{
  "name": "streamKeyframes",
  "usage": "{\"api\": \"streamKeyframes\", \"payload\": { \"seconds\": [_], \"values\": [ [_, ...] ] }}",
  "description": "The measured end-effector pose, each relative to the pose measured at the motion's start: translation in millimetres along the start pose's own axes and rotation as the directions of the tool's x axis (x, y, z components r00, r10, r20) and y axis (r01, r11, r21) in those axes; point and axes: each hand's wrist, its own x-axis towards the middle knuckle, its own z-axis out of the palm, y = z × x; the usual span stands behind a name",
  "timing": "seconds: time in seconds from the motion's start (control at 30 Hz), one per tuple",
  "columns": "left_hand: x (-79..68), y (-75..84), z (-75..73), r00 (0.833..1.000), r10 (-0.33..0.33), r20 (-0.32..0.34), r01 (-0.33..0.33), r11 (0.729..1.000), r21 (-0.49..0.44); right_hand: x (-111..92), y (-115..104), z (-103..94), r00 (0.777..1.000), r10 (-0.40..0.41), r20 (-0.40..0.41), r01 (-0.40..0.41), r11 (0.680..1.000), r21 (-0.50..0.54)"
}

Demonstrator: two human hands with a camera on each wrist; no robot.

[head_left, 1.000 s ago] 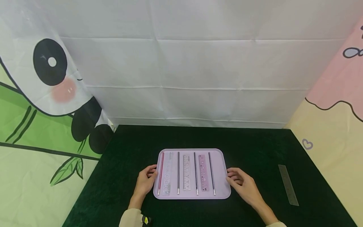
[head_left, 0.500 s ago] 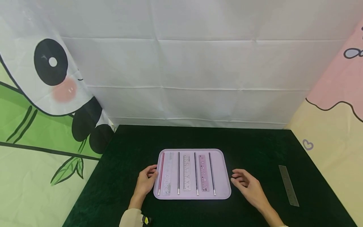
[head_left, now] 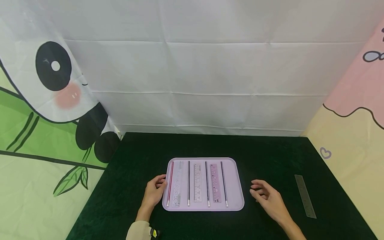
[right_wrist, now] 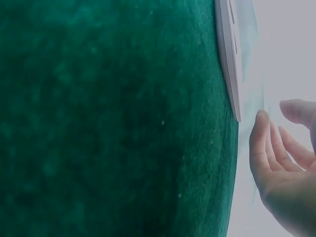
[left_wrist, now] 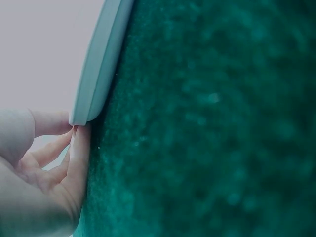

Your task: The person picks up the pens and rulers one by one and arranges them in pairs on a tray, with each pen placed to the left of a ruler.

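Note:
A pale lilac tray (head_left: 235, 191) lies on the dark green table. In it, pencils and rulers alternate in a row: a red pencil (head_left: 170, 183), a clear ruler (head_left: 177, 186), a dark pencil (head_left: 188, 183), another clear ruler (head_left: 197, 183), a second dark pencil (head_left: 207, 183), a pink ruler (head_left: 215, 183) and a third dark pencil (head_left: 224, 183). My left hand (head_left: 154, 191) pinches the tray's left edge, thumb at the rim and fingers low against it in the left wrist view. Apart from the tray's right side, my right hand (head_left: 268, 199) holds nothing, its fingers loosely bent.
Another ruler (head_left: 305, 196), see-through and greyish, lies slanted on the green cloth (head_left: 270, 153) to the right of my right hand. White sheeting (head_left: 210, 76) hangs behind the table, with cartoon-printed cloth at both sides.
My right hand has let go of the tray's right edge and moved off to the right. My left hand, the tray and its contents have stayed in place.

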Motion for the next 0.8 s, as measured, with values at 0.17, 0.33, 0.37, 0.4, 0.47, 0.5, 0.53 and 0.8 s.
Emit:
{"api": "streamKeyframes", "payload": {
  "seconds": [0.17, 0.33, 0.37, 0.4, 0.47, 0.5, 0.53, 0.8],
  "values": [
    [-0.1, -0.1, 0.2, 1.000, 0.002, -0.001, -0.002, 1.000, 0.003, -2, 4, -5.0, 1.000, 0.007, -0.003, -0.007, 1.000, -0.015],
    [-0.2, 0.3, 0.2, 1.000, 0.003, -0.006, -0.003, 1.000, 0.007, -2, 9, -10.5, 1.000, 0.009, -0.014, -0.009, 1.000, -0.025],
    [-0.3, 0.3, 0.1, 1.000, 0.004, -0.007, -0.004, 1.000, 0.008, -2, 9, -11.6, 1.000, 0.011, -0.015, -0.012, 1.000, -0.028],
    [-0.5, 0.6, -0.1, 1.000, 0.004, -0.009, -0.004, 1.000, 0.009, -2, 10, -12.8, 1.000, 0.010, -0.015, -0.011, 0.999, -0.031],
    [-0.9, 1.2, -0.5, 1.000, 0.004, -0.012, -0.004, 1.000, 0.009, -2, 10, -15.2, 1.000, 0.008, -0.015, -0.009, 0.999, -0.038],
    [-1.0, 1.4, -0.7, 1.000, 0.007, -0.013, -0.007, 1.000, 0.007, -2, 11, -16.5, 1.000, 0.003, -0.016, -0.004, 0.999, -0.042],
    [-1.3, 1.6, -0.9, 1.000, 0.008, -0.013, -0.008, 1.000, 0.006, -2, 11, -17.8, 1.000, 0.000, -0.016, -0.001, 0.999, -0.047],
    [-4.1, 4.2, -2.7, 1.000, 0.018, -0.008, -0.018, 1.000, 0.001, -5, 12, -27.8, 1.000, -0.009, -0.019, 0.008, 0.998, -0.060]
  ]
}}
